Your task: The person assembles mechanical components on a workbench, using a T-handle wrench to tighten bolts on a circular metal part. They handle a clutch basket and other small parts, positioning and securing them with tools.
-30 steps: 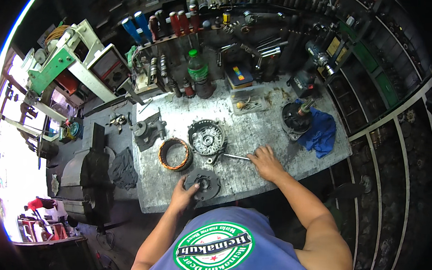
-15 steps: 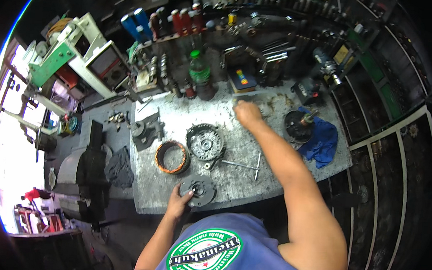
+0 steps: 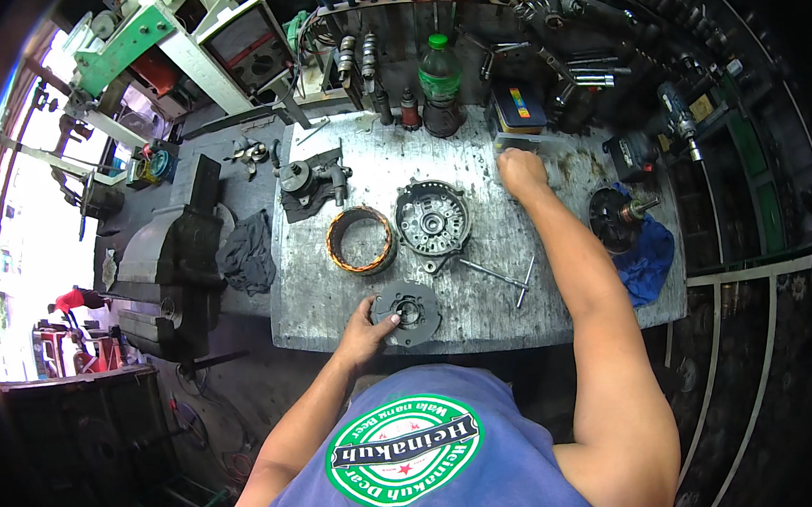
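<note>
My left hand grips the left edge of a dark, flat round metal end plate at the bench's front edge, thumb on top near its central hole. Reaching across the bench, my right hand is closed in front of a small dark box with a coloured label. Its fingertips are partly hidden, and what they hold I cannot make out. Between my hands lie an alternator housing, a stator ring with copper windings, and a T-handle wrench.
A rotor-like part sits on a blue cloth at the right. Behind stand a green-capped bottle and a black battery-like block. A metal fitting lies at the left, beside a large vise.
The whole view has shifted, so the bench appears higher and further right. My right hand stays in front of the box, and my left hand keeps hold of the end plate.
</note>
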Demonstrator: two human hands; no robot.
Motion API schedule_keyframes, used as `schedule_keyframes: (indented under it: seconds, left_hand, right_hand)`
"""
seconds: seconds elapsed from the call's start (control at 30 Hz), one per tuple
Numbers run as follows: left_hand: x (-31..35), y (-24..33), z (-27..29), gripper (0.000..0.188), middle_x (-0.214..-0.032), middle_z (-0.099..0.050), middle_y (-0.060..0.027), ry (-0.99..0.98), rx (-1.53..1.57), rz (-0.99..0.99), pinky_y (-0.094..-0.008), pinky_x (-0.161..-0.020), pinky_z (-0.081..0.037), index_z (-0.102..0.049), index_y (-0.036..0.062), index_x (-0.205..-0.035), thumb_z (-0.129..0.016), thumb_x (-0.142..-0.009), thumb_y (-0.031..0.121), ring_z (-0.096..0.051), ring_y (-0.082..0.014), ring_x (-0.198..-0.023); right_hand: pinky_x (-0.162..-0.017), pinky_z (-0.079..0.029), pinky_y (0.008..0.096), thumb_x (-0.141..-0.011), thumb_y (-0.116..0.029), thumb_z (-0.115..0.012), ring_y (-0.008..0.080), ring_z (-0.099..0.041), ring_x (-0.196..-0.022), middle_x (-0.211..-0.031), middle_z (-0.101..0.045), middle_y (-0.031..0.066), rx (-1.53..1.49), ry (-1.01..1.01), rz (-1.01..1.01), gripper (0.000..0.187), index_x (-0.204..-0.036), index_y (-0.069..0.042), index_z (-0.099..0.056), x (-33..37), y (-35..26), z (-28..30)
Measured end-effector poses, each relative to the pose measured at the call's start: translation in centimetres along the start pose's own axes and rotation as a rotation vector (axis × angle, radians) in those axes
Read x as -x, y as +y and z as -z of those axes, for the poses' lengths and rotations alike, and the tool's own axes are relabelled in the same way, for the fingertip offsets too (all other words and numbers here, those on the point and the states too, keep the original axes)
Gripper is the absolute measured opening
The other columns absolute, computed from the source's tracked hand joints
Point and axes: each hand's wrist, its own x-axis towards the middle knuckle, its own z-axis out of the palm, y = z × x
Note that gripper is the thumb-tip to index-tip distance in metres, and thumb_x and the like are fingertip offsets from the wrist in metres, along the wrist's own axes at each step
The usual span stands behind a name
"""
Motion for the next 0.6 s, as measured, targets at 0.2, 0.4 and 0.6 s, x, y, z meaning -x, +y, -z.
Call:
schedule_keyframes:
  seconds: [0.2,0.4,0.6]
  left_hand:
    - [0.1,0.4,0.1,0.065,-0.124,-0.072,-0.0138,-0.002,-0.042,0.012,-0.0302,-0.080,-0.058,-0.045,-0.0022,-0.153,-0.079,-0.100,0.013,-0.070,-0.0157,-0.099]
    - [-0.6,0.1,0.5,0.067,-0.121,-0.074,-0.0119,-0.035,-0.045,0.001,-0.0301,-0.079,-0.056,-0.046,-0.0016,-0.156,-0.079,-0.100,0.013,-0.070,-0.0150,-0.098]
    - [-1.0,-1.3,0.9,0.063,-0.127,-0.073,-0.0114,-0.023,-0.004,-0.019,-0.0354,-0.098,-0.059,-0.048,-0.0042,-0.155,-0.077,-0.101,0.011,-0.071,-0.0182,-0.111]
  right_hand:
    - [-0.084,-0.062,0.0506,-0.094,-0.007,-0.057,0.0423,-0.077,-0.100,-0.112,-0.076,0.0214,-0.043,-0.037,0.059,0.024,-0.103,0.000,-0.078,0.8,0.5,-0.1]
    - [-0.090,-0.059,0.0516,-0.102,-0.009,-0.062,0.0450,-0.073,-0.104,-0.108,-0.075,0.0228,-0.532,0.337,-0.110,0.021,-0.120,-0.001,-0.071,6.9,-4.1,5.3]
    - [-0.089,-0.062,0.0441,-0.092,-0.003,-0.078,0.0363,-0.078,-0.096,-0.102,-0.080,0.0214,-1.068,-0.096,0.042,0.017,-0.109,0.001,-0.079,18.1,-18.6,6.1]
